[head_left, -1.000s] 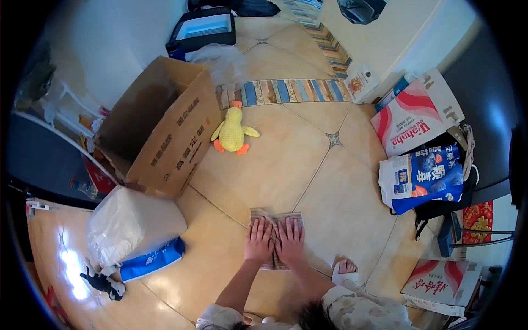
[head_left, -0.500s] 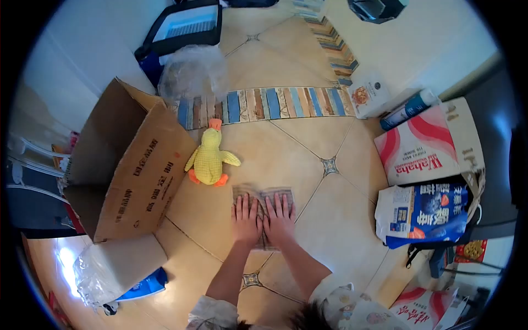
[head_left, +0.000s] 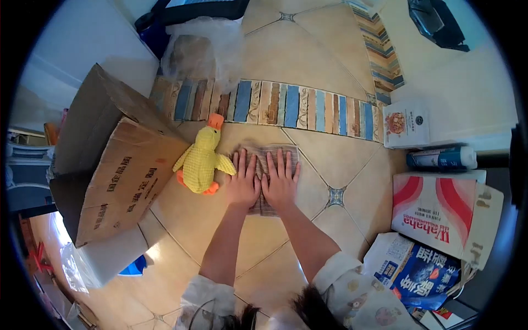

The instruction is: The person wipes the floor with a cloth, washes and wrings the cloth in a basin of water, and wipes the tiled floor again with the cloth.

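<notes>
A brownish striped cloth [head_left: 257, 204] lies flat on the tiled floor under both palms. My left hand [head_left: 243, 184] presses on its left half with fingers stretched out. On its right half rests my right hand [head_left: 280, 181], fingers also spread, the thumbs close together in the middle. Just left of my left hand, a yellow plush duck [head_left: 201, 165] with orange bill and feet lies on the floor, its wing near my fingertips. The cloth's far edge shows beyond the fingers; much of it is hidden by the hands.
An open cardboard box [head_left: 129, 176] stands at the left, a clear plastic bag [head_left: 201, 52] behind it. At the right are a Wahaha carton [head_left: 434, 209], a blue snack bag [head_left: 418, 272], a dark bottle [head_left: 440, 158] and a white box [head_left: 407, 125]. A patterned tile strip [head_left: 269, 104] crosses ahead.
Both hands and the cloth have slid forward across the floor, toward the patterned strip and up beside the duck. The camera view has turned and shifted as well.
</notes>
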A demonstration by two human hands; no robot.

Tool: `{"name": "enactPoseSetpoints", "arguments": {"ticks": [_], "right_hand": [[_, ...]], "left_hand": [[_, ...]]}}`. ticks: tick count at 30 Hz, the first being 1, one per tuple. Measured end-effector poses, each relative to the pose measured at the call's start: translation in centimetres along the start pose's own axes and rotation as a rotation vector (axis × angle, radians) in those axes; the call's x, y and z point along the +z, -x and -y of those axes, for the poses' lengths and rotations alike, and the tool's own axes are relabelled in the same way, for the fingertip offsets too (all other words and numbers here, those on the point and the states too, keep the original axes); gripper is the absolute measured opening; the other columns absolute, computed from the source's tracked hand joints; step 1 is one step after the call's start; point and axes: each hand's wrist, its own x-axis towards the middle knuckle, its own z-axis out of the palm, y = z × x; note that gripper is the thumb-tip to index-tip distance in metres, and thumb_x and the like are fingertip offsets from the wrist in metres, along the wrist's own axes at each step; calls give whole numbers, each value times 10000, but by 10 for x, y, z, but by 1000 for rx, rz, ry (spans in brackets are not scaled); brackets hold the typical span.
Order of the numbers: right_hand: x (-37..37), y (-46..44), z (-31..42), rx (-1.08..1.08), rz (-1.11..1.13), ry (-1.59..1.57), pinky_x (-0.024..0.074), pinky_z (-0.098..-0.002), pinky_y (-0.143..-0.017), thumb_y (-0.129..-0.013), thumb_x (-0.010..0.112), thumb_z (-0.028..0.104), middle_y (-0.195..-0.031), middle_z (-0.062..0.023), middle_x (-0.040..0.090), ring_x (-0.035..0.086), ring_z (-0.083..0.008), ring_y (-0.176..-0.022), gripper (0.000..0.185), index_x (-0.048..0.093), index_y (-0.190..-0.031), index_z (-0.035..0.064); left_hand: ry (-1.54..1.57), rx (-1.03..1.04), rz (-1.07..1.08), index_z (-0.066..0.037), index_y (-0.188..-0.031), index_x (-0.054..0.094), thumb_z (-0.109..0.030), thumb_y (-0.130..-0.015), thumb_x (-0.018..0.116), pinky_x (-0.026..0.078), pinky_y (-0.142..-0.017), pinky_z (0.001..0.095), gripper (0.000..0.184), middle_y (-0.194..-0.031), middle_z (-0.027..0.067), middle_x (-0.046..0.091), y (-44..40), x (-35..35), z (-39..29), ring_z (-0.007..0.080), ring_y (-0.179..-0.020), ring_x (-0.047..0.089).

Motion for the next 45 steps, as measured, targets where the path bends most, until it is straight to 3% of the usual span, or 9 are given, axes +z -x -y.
{"name": "enactPoseSetpoints", "arguments": {"ticks": [4, 12, 16, 20, 21, 25, 32, 36, 45], "right_hand": [[3, -28, -6, -22, -54, 7, 45, -623, -1178, -914, 514, 392, -1626, -93, 219, 139, -324, -1509, 663, 353, -1530, 209], [3, -62, -9, 14, -79, 15, 58, -594, -1192, -945, 482, 409, -1619, -73, 245, 175, -303, -1502, 630, 353, -1525, 200], [10, -57, -11, -10, -116, 43, 64, -578, -1198, -957, 465, 434, -1618, -69, 249, 176, -293, -1502, 632, 343, -1528, 196], [2, 7, -13, -29, -77, 68, 67, -574, -1198, -949, 491, 451, -1618, -81, 245, 174, -295, -1502, 657, 342, -1531, 187], [-1, 24, -14, -28, -68, 66, 71, -573, -1198, -947, 495, 451, -1617, -83, 246, 177, -296, -1501, 660, 342, -1531, 185], [-6, 99, -9, -19, -44, 40, 91, -573, -1195, -940, 510, 451, -1613, -88, 253, 188, -300, -1497, 671, 345, -1530, 179], [-9, 243, 6, -103, 38, 27, 124, -580, -1183, -935, 522, 431, -1603, -117, 267, 194, -322, -1494, 658, 375, -1513, 153], [-13, 332, -1, -162, 158, -22, 104, -591, -1188, -892, 545, 401, -1601, -106, 276, 203, -297, -1497, 682, 387, -1503, 144], [-27, 421, -54, -155, 180, -15, 107, -555, -1203, -869, 557, 373, -1613, -105, 250, 184, -302, -1503, 724, 361, -1512, 104]], "left_hand": [[131, -20, 9, -173, -1524, 343, -297, -910, 477, 186, -1189, 517, 641, -1625, 122, 202, -19, -1, 2, 328, -1505, 163], [128, 108, -329, -165, -1511, 366, -294, -843, 567, 123, -1185, 557, 709, -1601, 133, 248, -83, 33, 24, 360, -1479, 204], [144, 158, -287, -171, -1531, 323, -312, -827, 585, 105, -1188, 559, 764, -1612, 125, 230, -62, 34, 25, 365, -1486, 181], [144, 111, -50, -181, -1547, 292, -360, -894, 523, 145, -1202, 506, 716, -1622, 123, 210, 5, 14, 10, 325, -1501, 167], [-15, 115, -5, -186, -1556, 271, -368, -922, 486, 160, -1209, 481, 694, -1625, 124, 201, 23, 3, 4, 306, -1504, 165], [-115, 222, 78, -188, -1565, 238, -362, -930, 481, 151, -1216, 479, 702, -1626, 115, 200, 98, -6, 2, 303, -1504, 163], [-102, 191, 183, -183, -1553, 277, -337, -942, 488, 163, -1213, 476, 665, -1619, 110, 225, 254, -11, -15, 294, -1497, 188], [-105, 315, 342, -163, -1526, 337, -348, -917, 515, 151, -1211, 507, 662, -1568, 121, 328, 339, -2, -34, 291, -1483, 231], [-24, 489, 311, -100, -1480, 406, -381, -896, 522, 131, -1214, 518, 659, -1515, 129, 402, 403, 31, -92, 335, -1467, 257]]}}
